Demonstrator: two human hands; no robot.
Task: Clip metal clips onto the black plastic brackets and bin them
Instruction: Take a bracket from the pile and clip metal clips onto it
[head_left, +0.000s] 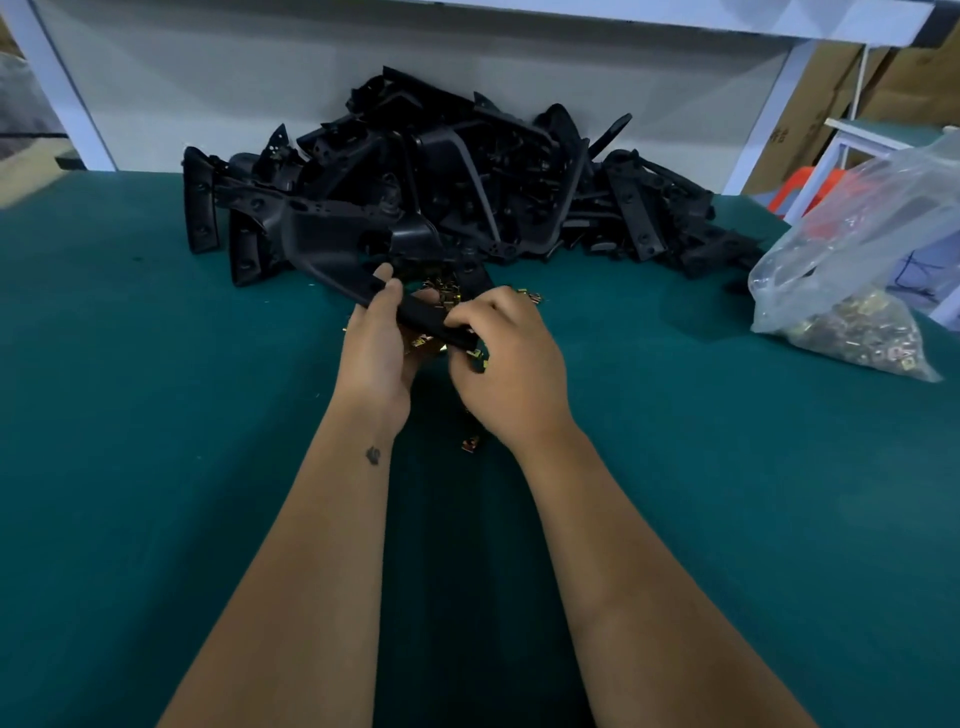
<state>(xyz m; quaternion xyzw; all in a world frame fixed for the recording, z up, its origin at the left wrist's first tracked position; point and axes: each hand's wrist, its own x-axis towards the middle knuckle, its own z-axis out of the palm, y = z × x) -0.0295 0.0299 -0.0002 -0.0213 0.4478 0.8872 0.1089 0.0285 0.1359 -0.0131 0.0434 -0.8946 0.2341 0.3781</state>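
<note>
left hand (375, 343): grips black bracket (363, 283) from the left side
right hand (506, 364): fingers curled on bracket's near end
loose clips (441, 291): under the hands on green counter (156, 389)
bracket pile (467, 182): far centre
clip bag (852, 291): right

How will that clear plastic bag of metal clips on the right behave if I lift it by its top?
The clear plastic bag of brass-coloured metal clips looks thin and crumpled, so probably floppy. The clips sit heaped at the bottom, so it likely hangs heavy and sags. Its open-looking top might spill them.
</note>
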